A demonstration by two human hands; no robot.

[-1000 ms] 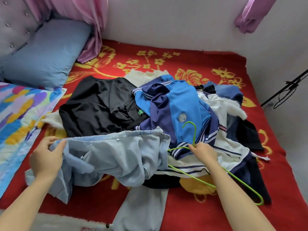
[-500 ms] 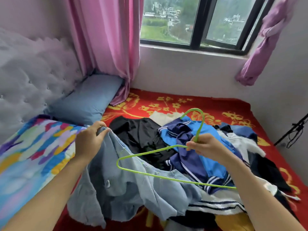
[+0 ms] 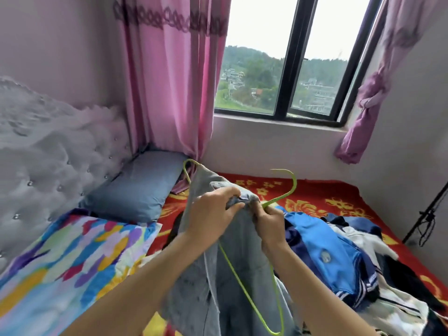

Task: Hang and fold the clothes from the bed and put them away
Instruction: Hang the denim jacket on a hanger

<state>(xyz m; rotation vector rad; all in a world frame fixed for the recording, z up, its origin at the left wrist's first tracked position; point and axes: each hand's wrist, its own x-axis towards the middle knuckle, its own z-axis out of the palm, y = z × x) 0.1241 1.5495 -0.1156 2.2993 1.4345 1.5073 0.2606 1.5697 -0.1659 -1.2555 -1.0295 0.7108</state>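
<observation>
Two hands on the hanging step: left hand (image 3: pixel 213 214) pinches the pale blue denim garment (image 3: pixel 252 275), right hand (image 3: pixel 269 223) fingers clamp the thin lime-green hanger (image 3: pixel 294 183) at its neck, both raised over the red floral bed's (image 3: pixel 315 190) near edge. Next, I'd say, the denim needs seating squarely across both hanger shoulders.
</observation>
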